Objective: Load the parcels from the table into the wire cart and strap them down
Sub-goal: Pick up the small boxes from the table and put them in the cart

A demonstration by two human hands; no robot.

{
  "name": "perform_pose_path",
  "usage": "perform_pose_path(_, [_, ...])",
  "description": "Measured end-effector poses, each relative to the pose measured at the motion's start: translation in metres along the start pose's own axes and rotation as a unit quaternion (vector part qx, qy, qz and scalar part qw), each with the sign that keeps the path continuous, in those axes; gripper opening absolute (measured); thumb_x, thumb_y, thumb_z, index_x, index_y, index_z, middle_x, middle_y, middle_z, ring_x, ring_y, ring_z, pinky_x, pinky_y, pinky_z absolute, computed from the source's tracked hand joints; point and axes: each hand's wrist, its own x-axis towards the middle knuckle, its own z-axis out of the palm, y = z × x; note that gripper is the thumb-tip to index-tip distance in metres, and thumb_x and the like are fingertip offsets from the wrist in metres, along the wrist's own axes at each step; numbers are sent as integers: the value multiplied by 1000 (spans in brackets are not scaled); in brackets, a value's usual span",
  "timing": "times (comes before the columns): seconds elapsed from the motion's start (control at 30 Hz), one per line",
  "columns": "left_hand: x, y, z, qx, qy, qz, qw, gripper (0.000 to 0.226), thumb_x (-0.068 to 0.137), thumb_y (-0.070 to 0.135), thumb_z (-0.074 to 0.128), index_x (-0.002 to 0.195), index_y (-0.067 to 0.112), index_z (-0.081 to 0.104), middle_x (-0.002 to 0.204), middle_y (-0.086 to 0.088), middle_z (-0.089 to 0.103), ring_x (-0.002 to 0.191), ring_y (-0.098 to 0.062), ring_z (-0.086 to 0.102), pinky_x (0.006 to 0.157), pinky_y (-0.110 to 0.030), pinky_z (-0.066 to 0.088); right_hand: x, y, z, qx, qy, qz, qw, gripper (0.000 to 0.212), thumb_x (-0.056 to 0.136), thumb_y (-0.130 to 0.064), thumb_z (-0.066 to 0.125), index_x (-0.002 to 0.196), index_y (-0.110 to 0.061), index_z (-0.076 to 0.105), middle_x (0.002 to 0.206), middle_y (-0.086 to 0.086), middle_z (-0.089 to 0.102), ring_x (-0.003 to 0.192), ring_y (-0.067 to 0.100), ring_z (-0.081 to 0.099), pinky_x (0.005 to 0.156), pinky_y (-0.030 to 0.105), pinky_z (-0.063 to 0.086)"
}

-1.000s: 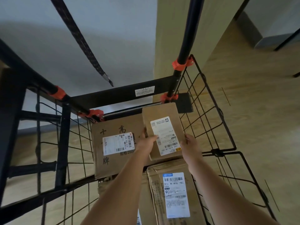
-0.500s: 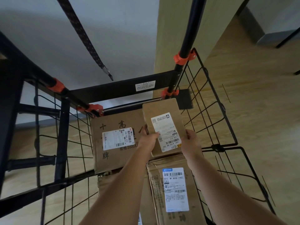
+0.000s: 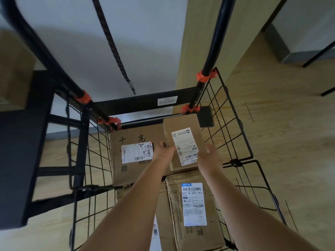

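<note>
two hands seat the small parcel (image 3: 181, 124) in the wire cart (image 3: 137, 104), left hand (image 3: 164, 152) and right hand (image 3: 208, 155) curled round its sides, perhaps touching cartons (image 3: 137, 175) below. next: release, reach the bungee strap (image 3: 112, 46) beyond the fingertips.

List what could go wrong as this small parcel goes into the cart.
1. The small parcel, gripped by the left hand and right hand, overlaps the large box and the blue-label box. Set across both, it may sit tilted and slide toward the wire side.
2. The strap hangs loose with its hook free, so the stack is unsecured and the hook could snag the wire.
</note>
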Motion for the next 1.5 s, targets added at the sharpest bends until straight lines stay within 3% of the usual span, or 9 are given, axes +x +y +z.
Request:
perform_pose_path(0.07, [-15,3,-11,40,-5,15,999,52,96,30,55,143,14,42,118,-2,62,83,-9,59,66,-23,50,-11,-8,-2,-61,-13,-41,997,26,98,-16,46,123,-21,51,124,3,63,93,20,69,44,11,40])
perform_pose_path(0.13, [-33,6,-24,75,3,26,997,54,97,26,53,147,17,37,104,4,61,74,-4,57,52,-16,47,-23,-19,-5,-128,-35,-88,987,34,98,-19,47,132,-21,51,129,1,59,101,18,66,54,16,50])
perform_pose_path(0.23, [-60,9,-47,136,24,35,990,52,97,25,51,147,18,36,124,-8,61,103,-23,64,70,-29,53,-43,-43,-6,-229,-46,-159,959,32,99,-25,49,130,-19,54,124,2,60,105,18,60,79,35,57])
perform_pose_path(0.3, [-78,10,-65,178,53,51,981,50,97,25,51,145,18,39,130,-11,57,105,-24,61,68,-27,48,-59,-63,-4,-280,-49,-200,938,26,99,-25,47,121,-17,58,113,5,63,100,21,60,83,39,55])
perform_pose_path(0.47, [-122,13,-117,291,119,93,945,46,97,21,50,143,18,41,137,-10,50,117,-26,54,96,-40,50,-107,-116,4,-325,-56,-271,904,14,97,-22,47,92,-16,59,82,1,60,79,20,61,76,40,54])
perform_pose_path(0.77, [-193,-6,-236,337,209,117,911,33,95,21,49,128,19,51,125,-9,51,114,-27,51,88,-40,48,-218,-206,36,-384,-78,-351,850,16,101,-26,47,106,-18,59,95,1,62,89,20,60,69,31,48])
perform_pose_path(1.03, [-241,-73,-372,301,219,107,922,39,100,30,43,137,19,48,135,-8,48,118,-28,52,97,-42,48,-332,-253,120,-376,-82,-377,842,28,102,-31,40,113,-19,62,106,4,66,99,24,63,83,36,53])
perform_pose_path(1.3, [-281,-136,-496,287,232,137,919,38,99,31,44,135,18,50,134,-8,50,119,-27,53,96,-38,46,-428,-285,207,-314,-76,-342,883,30,101,-39,44,112,-19,64,103,1,67,95,22,63,76,31,51])
perform_pose_path(1.5, [-290,-152,-553,277,252,134,918,39,99,32,44,134,17,51,134,-8,53,118,-27,53,94,-37,45,-464,-310,231,-304,-73,-342,886,27,101,-39,45,110,-22,64,98,-1,67,89,20,62,70,30,48])
